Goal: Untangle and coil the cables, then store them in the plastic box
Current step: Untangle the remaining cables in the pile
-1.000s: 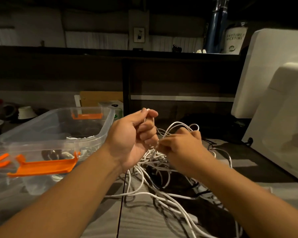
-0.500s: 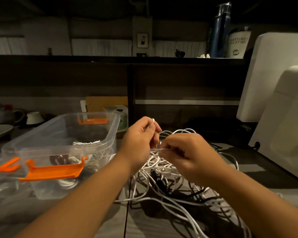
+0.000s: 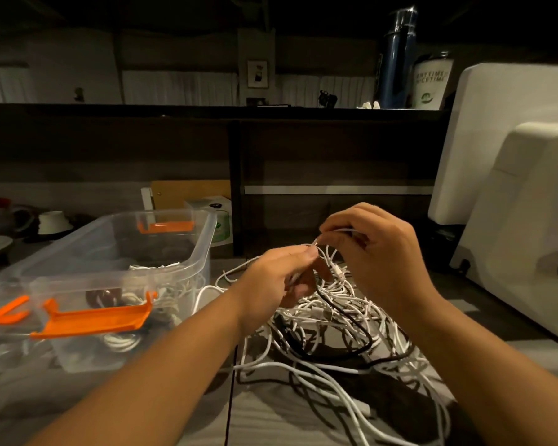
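Observation:
A tangled heap of white and black cables (image 3: 332, 320) lies on the grey table in front of me. My left hand (image 3: 271, 278) pinches a white cable strand just above the heap. My right hand (image 3: 374, 252) is raised slightly higher to the right, its fingers curled round a loop of white cable that runs to my left fingertips. The clear plastic box (image 3: 203, 243) with orange latches stands to the left of the heap, and several coiled cables lie inside it.
An orange latch piece (image 3: 7, 313) lies at the far left by the box. A white appliance (image 3: 512, 201) stands at the right edge of the table. A dark shelf unit runs along the back; bowls and a green-white carton (image 3: 221, 225) sit behind the box.
My right hand has risen and moved right, pulling a white loop up from the heap. My left hand has dropped lower toward the pile. The camera view has shifted slightly.

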A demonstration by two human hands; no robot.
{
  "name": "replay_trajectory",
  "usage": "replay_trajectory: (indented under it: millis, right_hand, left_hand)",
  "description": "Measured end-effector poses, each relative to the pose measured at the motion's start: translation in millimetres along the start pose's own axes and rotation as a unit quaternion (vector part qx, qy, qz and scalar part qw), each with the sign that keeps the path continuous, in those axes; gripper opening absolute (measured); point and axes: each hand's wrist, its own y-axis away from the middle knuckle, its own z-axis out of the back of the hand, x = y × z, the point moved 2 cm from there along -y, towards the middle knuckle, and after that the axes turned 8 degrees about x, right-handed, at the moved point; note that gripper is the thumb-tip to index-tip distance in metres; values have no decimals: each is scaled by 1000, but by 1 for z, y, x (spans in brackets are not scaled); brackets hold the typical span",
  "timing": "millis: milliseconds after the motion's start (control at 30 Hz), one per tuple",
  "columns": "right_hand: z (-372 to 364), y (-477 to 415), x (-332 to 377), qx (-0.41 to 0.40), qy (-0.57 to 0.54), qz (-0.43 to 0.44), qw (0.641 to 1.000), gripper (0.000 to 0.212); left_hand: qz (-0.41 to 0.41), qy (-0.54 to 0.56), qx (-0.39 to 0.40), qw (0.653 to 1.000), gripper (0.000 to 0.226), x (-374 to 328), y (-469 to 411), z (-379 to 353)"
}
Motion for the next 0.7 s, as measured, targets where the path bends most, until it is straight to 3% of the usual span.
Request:
replay_trajectory:
  millis: [67,133,267,367,433,533,633,700]
  right_hand:
    - [-1,1,-4,4,-35,-23,999,9]
    - [-4,3,-10,28,-88,-80,992,17]
    - [-27,12,-12,146,-200,-208,946,35]
    - [-43,18,-7,271,-131,-223,927,26]
    - [-50,21,0,351,-54,-202,913,21]
    - [-53,21,20,332,57,-49,940,23]
    - [-49,18,34,340,83,-13,936,27]
    - [-42,16,39,327,104,-5,939,30]
  left_hand:
    - [4,89,31,996,32,0,-1,-1]
    - [-4,160,41,986,43,0,-2,0]
    - [-44,211,41,976,57,-5,3,2]
    - [-84,250,7,965,65,-12,5,8]
    - [-99,267,-15,959,70,-17,6,11]
    - [-100,243,-42,964,72,-16,6,12]
    - [-82,137,-79,984,71,-9,4,17]
    - [-68,11,-86,994,78,-5,5,19]
